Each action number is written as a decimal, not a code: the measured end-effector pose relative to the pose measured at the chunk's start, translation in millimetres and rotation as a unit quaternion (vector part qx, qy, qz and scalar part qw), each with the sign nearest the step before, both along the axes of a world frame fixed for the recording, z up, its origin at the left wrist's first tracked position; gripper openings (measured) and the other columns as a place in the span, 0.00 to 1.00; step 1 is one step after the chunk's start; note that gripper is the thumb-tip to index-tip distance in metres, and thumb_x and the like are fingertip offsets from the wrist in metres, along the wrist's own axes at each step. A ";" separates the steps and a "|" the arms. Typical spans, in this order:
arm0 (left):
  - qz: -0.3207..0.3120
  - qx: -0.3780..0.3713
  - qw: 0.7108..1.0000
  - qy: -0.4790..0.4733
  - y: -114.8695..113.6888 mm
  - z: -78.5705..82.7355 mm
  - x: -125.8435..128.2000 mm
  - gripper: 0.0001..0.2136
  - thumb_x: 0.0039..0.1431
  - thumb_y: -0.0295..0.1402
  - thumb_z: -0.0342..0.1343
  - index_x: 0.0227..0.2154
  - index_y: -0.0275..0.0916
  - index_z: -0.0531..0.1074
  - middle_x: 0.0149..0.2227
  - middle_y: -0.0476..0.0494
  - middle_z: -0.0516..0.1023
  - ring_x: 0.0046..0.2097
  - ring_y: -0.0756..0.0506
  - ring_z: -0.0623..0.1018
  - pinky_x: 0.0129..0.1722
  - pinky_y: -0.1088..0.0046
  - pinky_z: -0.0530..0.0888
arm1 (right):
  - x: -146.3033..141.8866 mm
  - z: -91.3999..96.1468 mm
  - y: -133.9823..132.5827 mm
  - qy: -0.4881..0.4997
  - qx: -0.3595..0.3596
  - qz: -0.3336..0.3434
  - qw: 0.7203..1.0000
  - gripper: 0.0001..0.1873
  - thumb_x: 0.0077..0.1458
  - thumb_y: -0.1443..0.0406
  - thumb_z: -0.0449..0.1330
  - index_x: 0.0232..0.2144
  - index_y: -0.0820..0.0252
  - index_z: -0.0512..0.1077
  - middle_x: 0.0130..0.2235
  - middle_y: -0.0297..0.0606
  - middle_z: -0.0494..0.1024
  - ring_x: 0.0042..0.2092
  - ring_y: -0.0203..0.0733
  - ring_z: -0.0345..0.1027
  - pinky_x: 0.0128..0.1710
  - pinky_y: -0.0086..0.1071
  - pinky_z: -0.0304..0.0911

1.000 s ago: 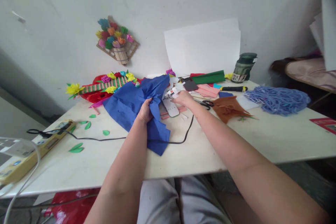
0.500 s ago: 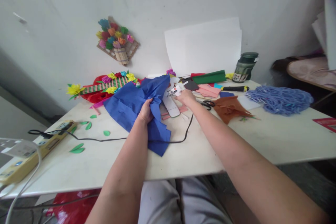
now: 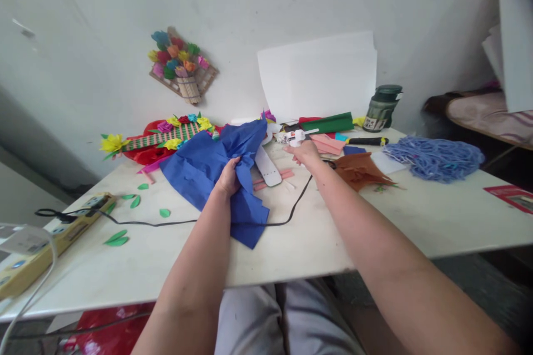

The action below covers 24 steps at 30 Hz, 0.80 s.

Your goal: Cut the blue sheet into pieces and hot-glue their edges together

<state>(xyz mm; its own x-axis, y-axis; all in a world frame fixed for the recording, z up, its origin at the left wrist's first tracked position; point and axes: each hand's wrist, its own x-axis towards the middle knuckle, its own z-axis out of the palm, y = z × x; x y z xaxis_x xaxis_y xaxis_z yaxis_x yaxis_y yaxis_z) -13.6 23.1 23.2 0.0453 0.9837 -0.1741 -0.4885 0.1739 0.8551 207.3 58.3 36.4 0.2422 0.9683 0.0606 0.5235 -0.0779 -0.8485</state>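
Observation:
My left hand (image 3: 228, 176) is closed on a bunched fold of a large blue crepe paper sheet (image 3: 204, 163) that lies crumpled on the white table (image 3: 395, 222). My right hand (image 3: 307, 152) grips a white hot glue gun (image 3: 295, 136), held just above the table and pointing left toward the blue paper. Its black cord (image 3: 287, 216) trails back across the table, under the blue paper, to a yellow power strip (image 3: 62, 227). A white strip of card (image 3: 266, 167) lies between the two hands.
Brown paper (image 3: 360, 169), black scissors (image 3: 331, 164), pink sheets (image 3: 328, 143), a green roll (image 3: 328, 123), a dark jar (image 3: 381, 108) and a blue shredded heap (image 3: 433, 156) lie right. A paper-flower piece (image 3: 166, 136) and green leaf cutouts (image 3: 116, 238) lie left. White card (image 3: 318, 75) leans on the wall.
My right hand has lifted the glue gun and moved it slightly right and back from the white strip. The left hand keeps its hold on the blue paper.

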 end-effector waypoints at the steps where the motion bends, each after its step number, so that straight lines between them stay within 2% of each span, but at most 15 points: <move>1: -0.001 -0.002 1.000 0.001 0.4 -0.2 -0.3 0.12 0.52 0.34 0.48 0.33 0.35 0.73 0.22 0.45 0.77 0.28 0.46 0.77 0.38 0.71 0.73 | 1.8 -2.0 -0.9 0.015 0.006 0.006 1.000 0.17 0.42 0.56 0.64 0.29 0.66 0.72 0.22 0.41 0.75 0.17 0.35 0.65 0.16 0.26 0.60; 4: 0.000 -0.012 1.000 0.005 1.5 -0.6 -1.2 0.11 0.52 0.34 0.48 0.32 0.34 0.73 0.21 0.45 0.76 0.26 0.46 0.77 0.37 0.72 0.73 | 4.7 -8.3 -4.9 0.077 0.010 0.048 0.996 0.15 0.42 0.60 0.64 0.29 0.68 0.72 0.23 0.42 0.75 0.20 0.36 0.67 0.17 0.26 0.62; 7: 0.000 -0.014 1.000 0.006 1.2 -0.3 -1.2 0.11 0.52 0.34 0.49 0.31 0.35 0.73 0.19 0.46 0.75 0.25 0.47 0.76 0.35 0.73 0.74 | 7.9 -13.2 -6.0 0.104 0.019 0.065 0.992 0.14 0.43 0.62 0.64 0.32 0.67 0.72 0.28 0.44 0.77 0.26 0.39 0.72 0.24 0.26 0.65; 11: -0.005 -0.003 1.000 0.003 -0.8 1.6 0.0 0.10 0.51 0.33 0.49 0.29 0.35 0.73 0.18 0.46 0.75 0.23 0.47 0.75 0.33 0.73 0.74 | 19.9 -17.6 3.1 0.006 0.042 0.011 0.999 0.18 0.41 0.58 0.64 0.33 0.65 0.73 0.34 0.43 0.77 0.36 0.43 0.72 0.34 0.30 0.65; 14: -0.003 0.000 1.000 0.005 -1.9 3.0 0.5 0.09 0.51 0.33 0.49 0.29 0.35 0.73 0.17 0.47 0.74 0.22 0.48 0.75 0.32 0.73 0.74 | 31.7 -22.0 12.3 -0.019 0.044 -0.027 0.998 0.19 0.42 0.58 0.63 0.36 0.65 0.73 0.37 0.43 0.77 0.40 0.43 0.71 0.38 0.31 0.63; 18: -0.011 -0.006 1.000 0.004 -1.6 3.6 0.2 0.10 0.51 0.33 0.49 0.28 0.35 0.73 0.18 0.46 0.75 0.22 0.47 0.75 0.32 0.73 0.74 | 40.1 -24.9 14.7 -0.011 0.057 -0.066 0.996 0.21 0.43 0.55 0.62 0.36 0.65 0.73 0.37 0.44 0.77 0.39 0.44 0.70 0.37 0.31 0.63; 24: -0.010 -0.024 1.000 0.015 0.6 4.7 -0.3 0.10 0.52 0.32 0.48 0.30 0.35 0.74 0.17 0.46 0.74 0.22 0.47 0.75 0.32 0.72 0.74 | 19.9 -13.0 14.7 0.132 0.093 0.030 0.986 0.18 0.45 0.59 0.62 0.39 0.63 0.71 0.35 0.40 0.77 0.33 0.37 0.70 0.30 0.27 0.63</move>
<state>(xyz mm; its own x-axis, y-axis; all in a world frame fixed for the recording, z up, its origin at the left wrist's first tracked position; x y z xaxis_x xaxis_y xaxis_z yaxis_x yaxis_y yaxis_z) -13.9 23.7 27.9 0.0583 0.9730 -0.2234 -0.4580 0.2249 0.8600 227.2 73.0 23.4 0.2163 0.9593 0.1815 0.2806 0.1170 -0.9527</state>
